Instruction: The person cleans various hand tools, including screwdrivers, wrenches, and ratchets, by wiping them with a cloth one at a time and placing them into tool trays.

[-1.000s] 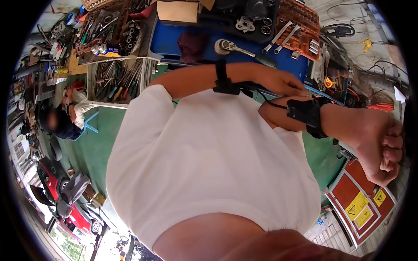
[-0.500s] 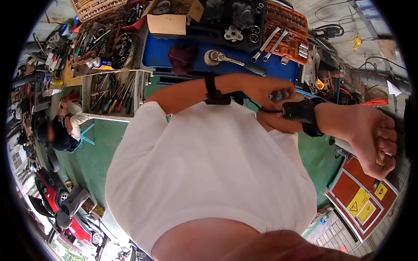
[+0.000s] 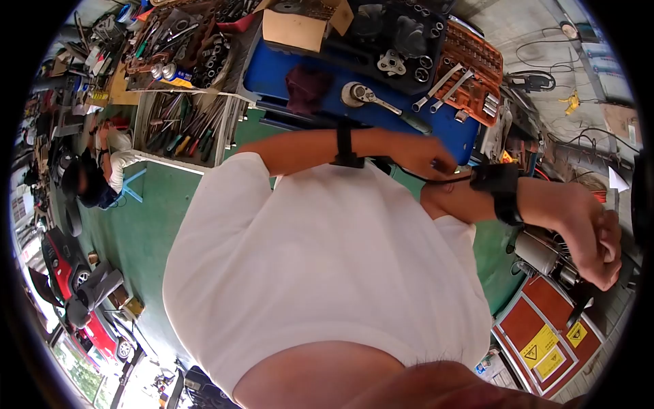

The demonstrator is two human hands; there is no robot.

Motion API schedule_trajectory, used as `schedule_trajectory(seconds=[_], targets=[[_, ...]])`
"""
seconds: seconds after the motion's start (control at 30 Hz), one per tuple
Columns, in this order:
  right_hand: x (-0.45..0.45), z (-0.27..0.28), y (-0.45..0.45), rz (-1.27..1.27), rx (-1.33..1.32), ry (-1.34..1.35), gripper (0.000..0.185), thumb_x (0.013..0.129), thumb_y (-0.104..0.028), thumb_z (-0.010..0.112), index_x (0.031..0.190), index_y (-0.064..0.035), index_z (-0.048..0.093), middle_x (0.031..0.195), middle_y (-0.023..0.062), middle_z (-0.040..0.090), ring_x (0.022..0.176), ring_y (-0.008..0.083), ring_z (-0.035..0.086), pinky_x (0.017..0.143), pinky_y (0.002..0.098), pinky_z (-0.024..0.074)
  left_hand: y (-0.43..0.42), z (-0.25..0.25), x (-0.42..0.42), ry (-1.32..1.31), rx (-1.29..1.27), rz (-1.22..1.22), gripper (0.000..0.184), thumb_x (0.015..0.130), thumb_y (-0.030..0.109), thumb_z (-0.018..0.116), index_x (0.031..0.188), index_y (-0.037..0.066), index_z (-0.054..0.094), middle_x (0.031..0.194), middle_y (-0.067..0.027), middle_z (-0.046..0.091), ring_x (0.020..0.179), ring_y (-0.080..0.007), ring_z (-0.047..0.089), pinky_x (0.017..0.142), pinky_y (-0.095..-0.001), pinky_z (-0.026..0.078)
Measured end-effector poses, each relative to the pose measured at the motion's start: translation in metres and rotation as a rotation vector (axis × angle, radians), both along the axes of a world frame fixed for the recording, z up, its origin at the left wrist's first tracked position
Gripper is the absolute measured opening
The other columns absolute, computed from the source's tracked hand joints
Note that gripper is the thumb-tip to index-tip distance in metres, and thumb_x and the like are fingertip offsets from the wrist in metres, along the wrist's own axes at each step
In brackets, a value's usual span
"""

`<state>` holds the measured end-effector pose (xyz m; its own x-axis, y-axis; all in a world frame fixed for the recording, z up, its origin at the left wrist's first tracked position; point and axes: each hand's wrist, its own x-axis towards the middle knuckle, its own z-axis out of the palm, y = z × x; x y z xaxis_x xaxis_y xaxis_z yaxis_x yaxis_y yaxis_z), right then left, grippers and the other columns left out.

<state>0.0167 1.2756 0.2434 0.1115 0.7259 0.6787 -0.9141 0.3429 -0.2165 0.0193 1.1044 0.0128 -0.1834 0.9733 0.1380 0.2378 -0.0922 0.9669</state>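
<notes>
The left hand, at 2 o'clock, is held beside the black module, apart from the curled right hand; grips cannot be told, the ratchet wrench untouched.

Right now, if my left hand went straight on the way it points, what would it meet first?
Probably the black device strapped to your right forearm: it lies ahead of your left hand in the picture, though depth is unclear, so the hand might pass above or below it.
</notes>
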Motion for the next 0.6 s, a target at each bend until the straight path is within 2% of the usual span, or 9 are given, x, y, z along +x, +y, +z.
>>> schedule_trajectory(seconds=[0.03,0.07,0.17,0.2,0.23,0.33,0.4,0.53,0.6], targets=[[-0.004,-0.001,0.000,-0.004,0.000,-0.013,0.021,0.077,-0.022,0.053,0.065,-0.0170,0.036,0.050,-0.0045,0.030,0.039,0.0096,0.027,0.046,0.0274,0.0221,0.003,-0.004,0.000,0.072,0.155,0.008,0.026,0.087,0.005,0.066,0.110,0.008,0.054,0.102,-0.0021,0.055,0.088,-0.0111,0.052,0.074,-0.0282,0.045],[-0.008,-0.003,0.001,-0.003,-0.003,-0.017,0.020,0.077,-0.021,0.053,0.066,-0.0168,0.037,0.050,-0.0044,0.030,0.039,0.0097,0.027,0.046,0.0274,0.0222,0.010,-0.007,0.007,-0.217,0.386,0.177,0.032,0.090,0.013,0.069,0.116,0.008,0.051,0.095,0.0000,0.056,0.088,-0.0090,0.051,0.075,-0.0282,0.045],[-0.012,-0.005,0.001,0.004,-0.008,-0.024,0.019,0.077,-0.020,0.053,0.067,-0.0160,0.038,0.050,-0.0039,0.030,0.039,0.0100,0.028,0.045,0.0275,0.0225,0.026,-0.006,0.003,-0.406,0.376,0.167,0.036,0.089,0.020,0.073,0.115,0.007,0.052,0.092,-0.0002,0.056,0.091,-0.0089,0.052,0.078,-0.0278,0.046],[-0.010,-0.006,-0.001,0.006,-0.009,-0.026,0.018,0.077,-0.020,0.053,0.068,-0.0157,0.038,0.050,-0.0038,0.030,0.039,0.0102,0.028,0.045,0.0276,0.0226,0.025,-0.004,-0.001,-0.382,0.244,0.153,0.041,0.087,0.022,0.076,0.117,0.007,0.052,0.095,-0.0002,0.055,0.095,-0.0091,0.053,0.084,-0.0277,0.047],[-0.010,-0.007,-0.002,0.005,-0.001,-0.037,0.017,0.077,-0.020,0.053,0.068,-0.0154,0.039,0.050,-0.0036,0.030,0.039,0.0103,0.028,0.045,0.0276,0.0227,0.022,-0.004,-0.002,-0.395,0.246,0.156,0.041,0.087,0.022,0.076,0.117,0.007,0.052,0.095,-0.0002,0.055,0.095,-0.0091,0.053,0.084,-0.0277,0.047],[-0.010,-0.008,-0.002,-0.006,0.002,-0.041,0.016,0.077,-0.018,0.053,0.069,-0.0146,0.040,0.050,-0.0031,0.031,0.039,0.0106,0.028,0.044,0.0278,0.0230,0.015,-0.003,-0.013,-0.186,-0.124,0.021,0.043,0.087,0.027,0.077,0.117,0.006,0.054,0.101,0.0005,0.057,0.096,-0.0080,0.052,0.084,-0.0281,0.047],[-0.015,-0.009,-0.003,-0.020,0.003,-0.056,0.015,0.077,-0.018,0.053,0.070,-0.0141,0.041,0.050,-0.0028,0.031,0.039,0.0108,0.028,0.043,0.0279,0.0232,0.016,-0.004,-0.006,-0.214,0.370,0.321,0.039,0.090,0.031,0.074,0.113,0.003,0.058,0.101,0.0000,0.061,0.092,-0.0069,0.052,0.080,-0.0281,0.047],[-0.040,-0.009,0.004,-0.107,-0.010,-0.083,0.012,0.077,-0.016,0.053,0.072,-0.0130,0.042,0.049,-0.0022,0.031,0.039,0.0113,0.028,0.043,0.0281,0.0236,0.016,-0.011,0.001,-0.363,0.388,0.321,0.032,0.093,0.030,0.069,0.108,0.003,0.060,0.104,-0.0017,0.062,0.094,-0.0078,0.055,0.080,-0.0272,0.047],[-0.057,-0.012,0.009,-0.175,0.001,-0.120,0.011,0.077,-0.016,0.053,0.073,-0.0124,0.043,0.049,-0.0019,0.032,0.038,0.0115,0.029,0.042,0.0282,0.0239,0.015,-0.034,-0.007,-0.310,-0.014,0.102,0.032,0.095,0.027,0.067,0.115,0.003,0.059,0.105,-0.0021,0.062,0.098,-0.0082,0.056,0.082,-0.0265,0.047]])
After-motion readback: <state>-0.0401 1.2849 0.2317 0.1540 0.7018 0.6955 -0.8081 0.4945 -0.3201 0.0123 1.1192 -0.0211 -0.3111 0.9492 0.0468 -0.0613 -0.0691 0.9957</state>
